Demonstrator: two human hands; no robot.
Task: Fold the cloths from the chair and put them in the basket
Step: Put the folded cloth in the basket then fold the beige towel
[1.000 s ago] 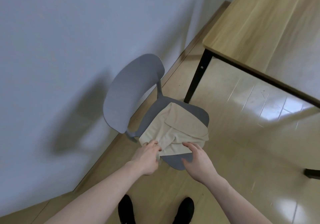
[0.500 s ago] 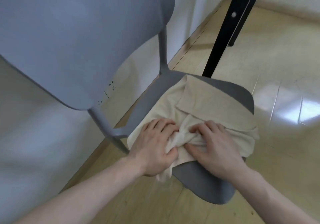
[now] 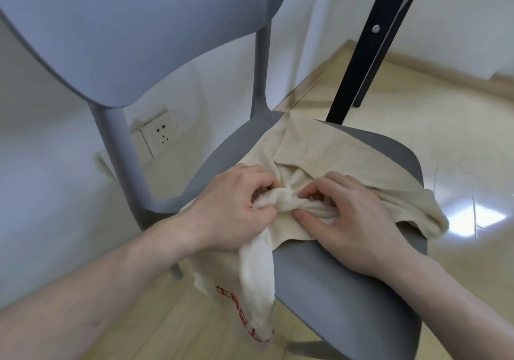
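Observation:
A beige cloth lies rumpled on the seat of a grey chair. One corner droops over the seat's right edge. A whiter strip of cloth with red print hangs off the seat's front edge. My left hand and my right hand sit side by side at the cloth's near edge. Both pinch a bunched fold of the cloth between them. No basket is in view.
The chair's grey backrest rises close at the upper left. A black table leg slants behind the seat. A white wall with a power socket stands to the left. Pale wood floor spreads to the right.
The view has come much closer to the chair. Both hands went from lying flat on the cloth to pinching up a bunch of it, and a white strip now hangs off the seat.

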